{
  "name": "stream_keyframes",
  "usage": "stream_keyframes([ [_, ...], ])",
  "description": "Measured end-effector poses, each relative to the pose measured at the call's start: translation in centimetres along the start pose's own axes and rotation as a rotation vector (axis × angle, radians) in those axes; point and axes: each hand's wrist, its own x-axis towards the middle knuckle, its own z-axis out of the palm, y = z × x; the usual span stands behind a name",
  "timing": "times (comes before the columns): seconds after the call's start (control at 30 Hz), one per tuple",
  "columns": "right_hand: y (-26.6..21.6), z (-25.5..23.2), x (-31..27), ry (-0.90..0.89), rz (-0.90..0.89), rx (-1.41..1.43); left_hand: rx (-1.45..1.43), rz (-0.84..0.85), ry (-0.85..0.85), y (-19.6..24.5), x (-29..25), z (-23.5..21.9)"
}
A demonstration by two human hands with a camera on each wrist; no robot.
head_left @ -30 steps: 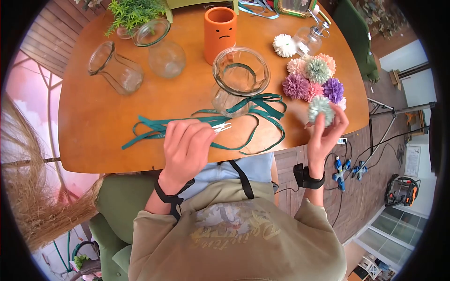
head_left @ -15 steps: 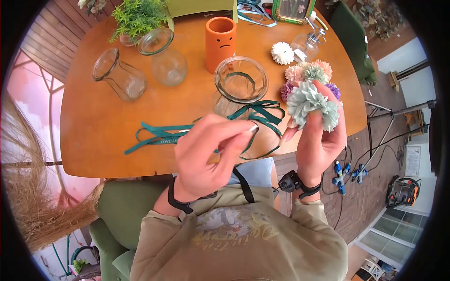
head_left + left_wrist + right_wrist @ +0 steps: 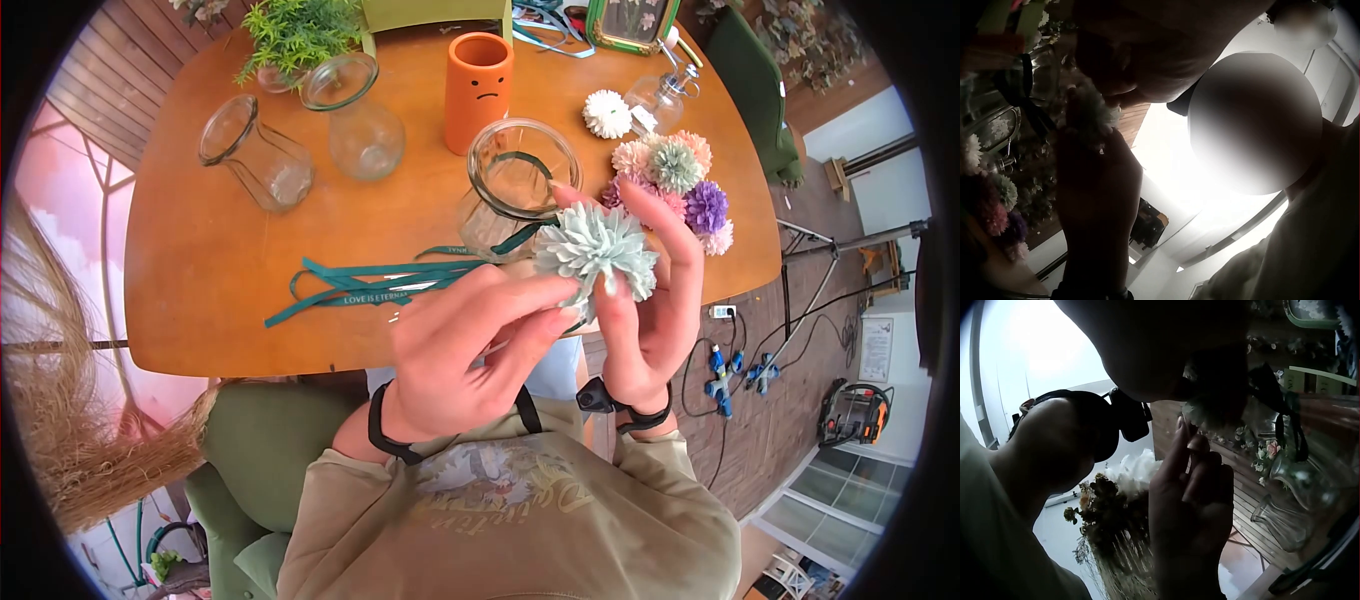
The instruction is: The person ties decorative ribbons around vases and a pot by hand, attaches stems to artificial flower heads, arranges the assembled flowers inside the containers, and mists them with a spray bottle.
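A pale mint artificial flower head (image 3: 595,250) is held over the table's front edge, its layered petals facing up. My right hand (image 3: 655,315) grips it from the right, thumb against the near petals and fingers around the far side. From the left, my left hand (image 3: 465,345) pinches at its lower left edge with thumb and index finger. In the right wrist view, the left hand's fingertips (image 3: 1180,424) meet the edge of the dim flower. Behind the flower stands a glass vase (image 3: 500,215) with a dark green ribbon tied around it.
Loose green ribbon (image 3: 340,285) trails left of the hands. Two more glass vases (image 3: 275,175) (image 3: 365,140) and an orange pot (image 3: 478,95) stand farther back. At right lie several pompom flowers (image 3: 672,165), a white flower (image 3: 607,113) and a glass spray bottle (image 3: 655,100).
My right hand has brought the mint flower from the pile at right toward the middle. The left hand has risen from the ribbon and moved right to meet the flower.
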Motion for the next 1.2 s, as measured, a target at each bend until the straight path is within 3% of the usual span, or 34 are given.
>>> stream_keyframes([
  [0.27,-0.4,-0.1,-0.1,-0.034,0.058,-0.045,0.077,0.044,0.070,-0.8,0.1,0.0],
  [0.33,-0.8,0.1,-0.1,0.040,0.226,-0.058,0.089,0.051,0.061,-0.9,0.1,0.1],
  [0.47,-0.2,-0.3,-0.3,0.013,0.120,-0.119,0.094,0.043,0.040,-1.2,0.0,0.0],
  [0.57,-0.6,-0.5,-0.2,0.015,0.268,-0.128,0.079,0.038,0.039,-1.4,0.0,0.0],
  [0.63,0.4,-1.0,-0.1,-0.056,0.084,-0.182,0.063,0.034,0.047,-1.6,-0.1,0.1],
  [1.2,0.4,-1.5,0.1,-0.113,0.018,-0.298,0.050,0.032,0.000,-1.9,-0.3,-0.1],
])
